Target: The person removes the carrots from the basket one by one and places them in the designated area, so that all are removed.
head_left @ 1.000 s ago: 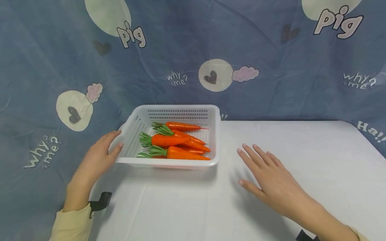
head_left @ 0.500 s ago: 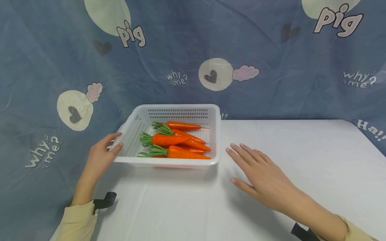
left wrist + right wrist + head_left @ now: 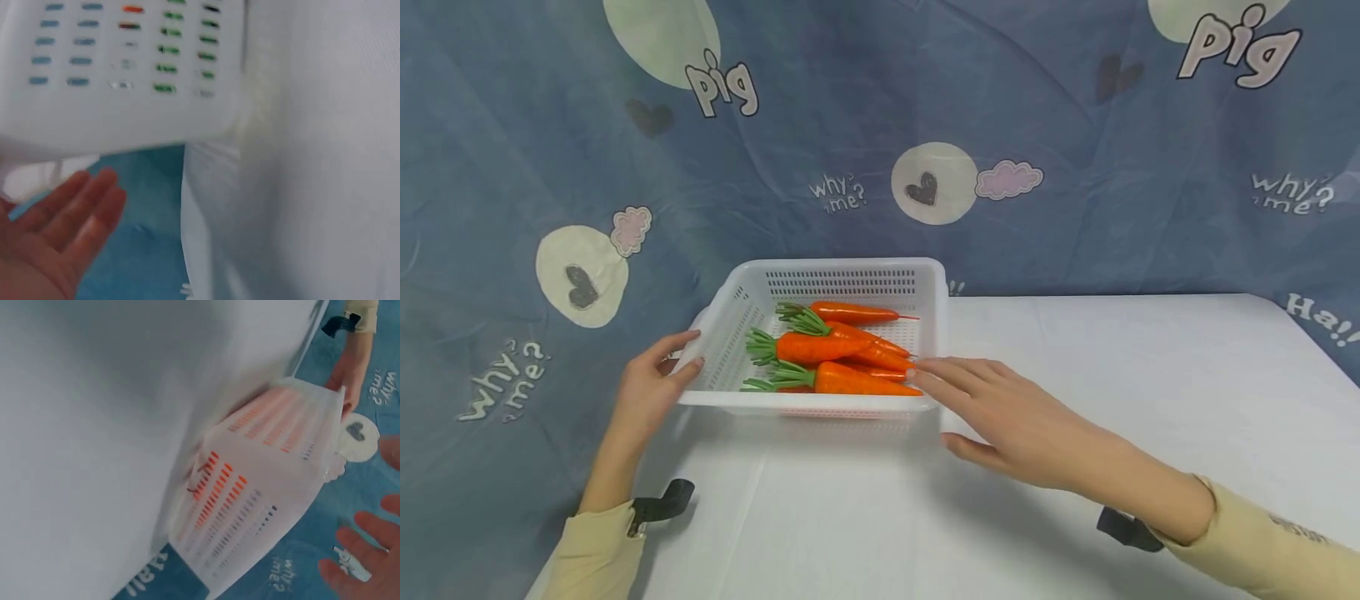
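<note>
A white perforated plastic basket [image 3: 820,403] holds several orange carrots [image 3: 857,380] with green stem tufts. My left hand [image 3: 649,385] is at the basket's left rim, its index fingertip and thumb tip right at the edge. In the left wrist view, that hand's fingers [image 3: 78,215] extend straight below the rim. My right hand [image 3: 1022,421] is at the basket's right side, fingers straight; in the head view its fingertips overlap the right rim and the carrot tips. The right wrist view shows a gap between these fingers [image 3: 362,550] and the basket wall [image 3: 250,512].
The basket stands toward the back left of a table with a white cloth [image 3: 820,517]. Behind and to the left hangs a blue printed curtain [image 3: 820,108]. Black camera mounts [image 3: 662,502] are strapped at both wrists.
My right hand has moved left from over the white cloth to the basket's right rim. My left hand's fingers have bent a little at the left rim. The carrots lie as before.
</note>
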Demonstrator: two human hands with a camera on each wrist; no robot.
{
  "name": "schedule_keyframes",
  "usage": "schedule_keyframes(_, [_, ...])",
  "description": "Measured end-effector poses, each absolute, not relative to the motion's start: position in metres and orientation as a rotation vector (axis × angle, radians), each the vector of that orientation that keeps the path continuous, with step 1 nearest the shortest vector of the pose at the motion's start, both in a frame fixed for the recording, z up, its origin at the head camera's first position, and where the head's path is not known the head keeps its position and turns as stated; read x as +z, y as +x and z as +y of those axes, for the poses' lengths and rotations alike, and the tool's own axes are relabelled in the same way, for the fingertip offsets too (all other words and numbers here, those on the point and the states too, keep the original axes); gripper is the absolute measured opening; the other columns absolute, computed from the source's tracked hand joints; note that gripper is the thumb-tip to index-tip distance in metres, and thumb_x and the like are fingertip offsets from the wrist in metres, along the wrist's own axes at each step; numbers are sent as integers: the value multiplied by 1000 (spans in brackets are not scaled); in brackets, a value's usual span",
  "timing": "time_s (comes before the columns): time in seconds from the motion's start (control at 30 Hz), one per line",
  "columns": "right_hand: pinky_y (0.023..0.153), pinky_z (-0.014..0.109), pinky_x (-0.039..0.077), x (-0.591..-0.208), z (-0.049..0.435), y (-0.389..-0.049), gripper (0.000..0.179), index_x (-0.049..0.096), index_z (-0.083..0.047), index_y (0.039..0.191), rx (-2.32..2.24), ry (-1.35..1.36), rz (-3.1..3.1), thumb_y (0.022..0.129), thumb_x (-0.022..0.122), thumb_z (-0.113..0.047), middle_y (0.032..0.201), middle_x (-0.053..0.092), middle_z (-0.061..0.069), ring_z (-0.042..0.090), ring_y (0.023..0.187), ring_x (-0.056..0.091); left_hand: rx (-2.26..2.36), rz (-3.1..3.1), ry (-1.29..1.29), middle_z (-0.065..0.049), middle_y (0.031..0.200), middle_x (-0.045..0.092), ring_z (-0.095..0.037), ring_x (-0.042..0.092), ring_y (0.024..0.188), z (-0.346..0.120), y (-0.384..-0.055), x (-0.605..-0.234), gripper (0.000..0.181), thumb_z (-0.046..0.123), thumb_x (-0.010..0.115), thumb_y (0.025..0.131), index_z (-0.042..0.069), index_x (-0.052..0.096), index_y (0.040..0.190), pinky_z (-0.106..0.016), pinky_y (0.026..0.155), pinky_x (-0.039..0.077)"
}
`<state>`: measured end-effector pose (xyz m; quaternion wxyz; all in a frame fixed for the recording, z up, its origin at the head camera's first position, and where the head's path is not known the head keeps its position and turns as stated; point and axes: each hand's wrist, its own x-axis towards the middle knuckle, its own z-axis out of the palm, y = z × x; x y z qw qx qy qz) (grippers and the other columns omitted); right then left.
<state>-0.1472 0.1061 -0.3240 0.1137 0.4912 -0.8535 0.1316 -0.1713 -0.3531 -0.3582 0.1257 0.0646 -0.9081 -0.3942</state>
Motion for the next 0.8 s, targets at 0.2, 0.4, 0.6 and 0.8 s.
schedule_keyframes(0.2, [108,41,32,-316,93,-156,73,29,-22,155,415,1549,-2488,94,67,-30,155,33,-7,16,138,36,-1179,-2636,232,-23,139,48,-40,57,113,-352,-174,-359,53,12,60,95,8,47,146,-20,67,45])
schedule_keyframes(0.4, [105,39,37,-312,77,-169,63,36,-20,152,454,1604,-2435,96,64,-30,151,41,-6,15,132,43,-1218,-2623,263,-22,143,46,-40,56,116,-351,-174,-359,54,11,61,95,8,45,147,-25,70,44])
schedule_keyframes(0.6, [96,36,46,-310,56,-186,52,48,-17,144,506,1624,-2318,95,64,-25,143,50,-3,15,126,50,-1262,-2594,292,-21,142,46,-36,53,115,-350,-174,-360,55,9,62,93,8,46,146,-27,74,42])
schedule_keyframes(0.8, [90,35,49,-306,36,-203,47,51,-18,142,548,1598,-2352,97,61,-26,140,53,-2,15,127,49,-1302,-2579,298,-19,145,43,-38,48,121,-349,-174,-359,55,9,61,93,8,46,146,-38,82,42])
